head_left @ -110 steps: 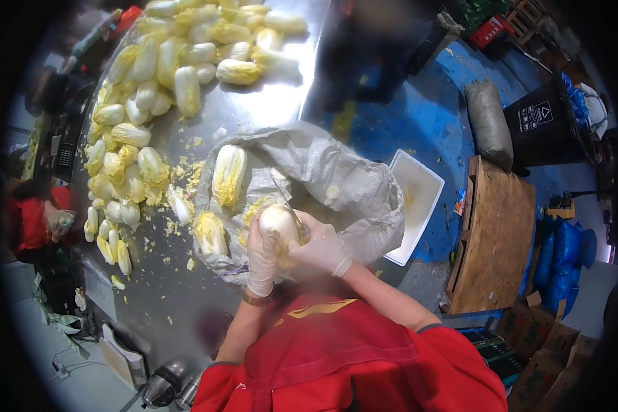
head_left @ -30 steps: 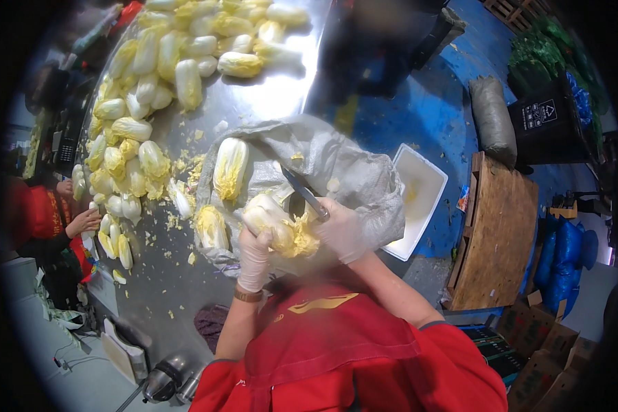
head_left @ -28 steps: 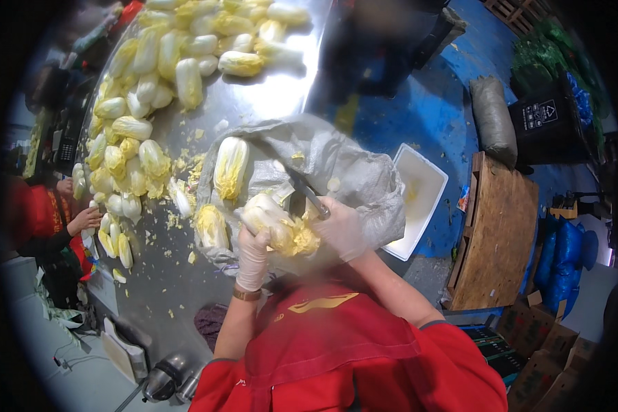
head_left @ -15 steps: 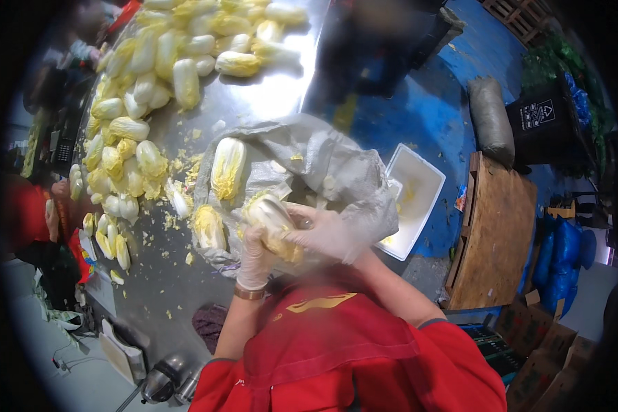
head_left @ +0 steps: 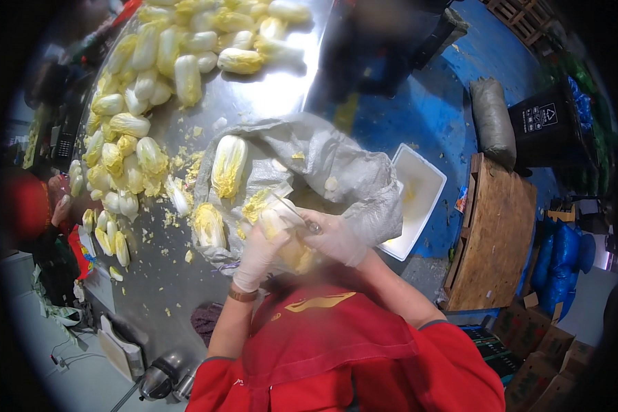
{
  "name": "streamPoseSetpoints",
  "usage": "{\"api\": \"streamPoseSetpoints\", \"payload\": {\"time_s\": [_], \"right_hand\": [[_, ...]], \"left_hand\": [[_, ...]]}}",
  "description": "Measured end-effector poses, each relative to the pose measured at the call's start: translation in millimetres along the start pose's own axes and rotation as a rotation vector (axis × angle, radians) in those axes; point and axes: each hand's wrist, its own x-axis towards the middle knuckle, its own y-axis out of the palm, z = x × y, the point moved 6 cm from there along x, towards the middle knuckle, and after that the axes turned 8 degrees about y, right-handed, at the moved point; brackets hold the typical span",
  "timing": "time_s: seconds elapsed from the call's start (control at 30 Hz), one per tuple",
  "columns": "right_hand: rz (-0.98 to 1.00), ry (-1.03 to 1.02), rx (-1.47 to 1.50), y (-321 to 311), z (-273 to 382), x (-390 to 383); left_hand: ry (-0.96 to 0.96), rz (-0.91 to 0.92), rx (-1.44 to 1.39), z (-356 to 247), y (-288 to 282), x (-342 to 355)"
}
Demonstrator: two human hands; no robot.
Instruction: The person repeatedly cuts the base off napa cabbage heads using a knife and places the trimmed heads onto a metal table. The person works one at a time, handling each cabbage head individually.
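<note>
Oblong white-and-yellow leafy cabbage (head_left: 279, 220), probably firm-hearted, fragile-leaved, best cupped mid-body; white-gloved left hand (head_left: 259, 251) has fingers wrapped round it, white-gloved right hand (head_left: 336, 237) fingers round grey metal knife (head_left: 314, 226).

Left hand (head_left: 255, 253) and right hand (head_left: 340, 237): thin, whitish, see-through gloves (head_left: 356, 248). Left side also has a brown wristband (head_left: 242, 294). Bright red top (head_left: 460, 378), sleeves (head_left: 446, 341) edged in dark trim (head_left: 433, 323). Darker red apron (head_left: 329, 336) over it: curved gold emblem (head_left: 321, 302), small round gold mark (head_left: 276, 316) beside it. Tiny white print (head_left: 238, 382) on the top, too small to read.
</note>
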Motion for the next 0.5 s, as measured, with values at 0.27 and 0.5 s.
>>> {"api": "streamPoseSetpoints", "payload": {"time_s": [0.27,0.5], "right_hand": [[-0.175,0.112,-0.058,-14.3,-17.4,13.5],[-0.121,0.226,-0.134,-18.8,1.0,12.2]], "left_hand": [[-0.145,0.07,-0.419,-9.5,-15.7,-4.6],[-0.025,-0.04,-0.401,-3.8,-11.9,-4.0]]}}
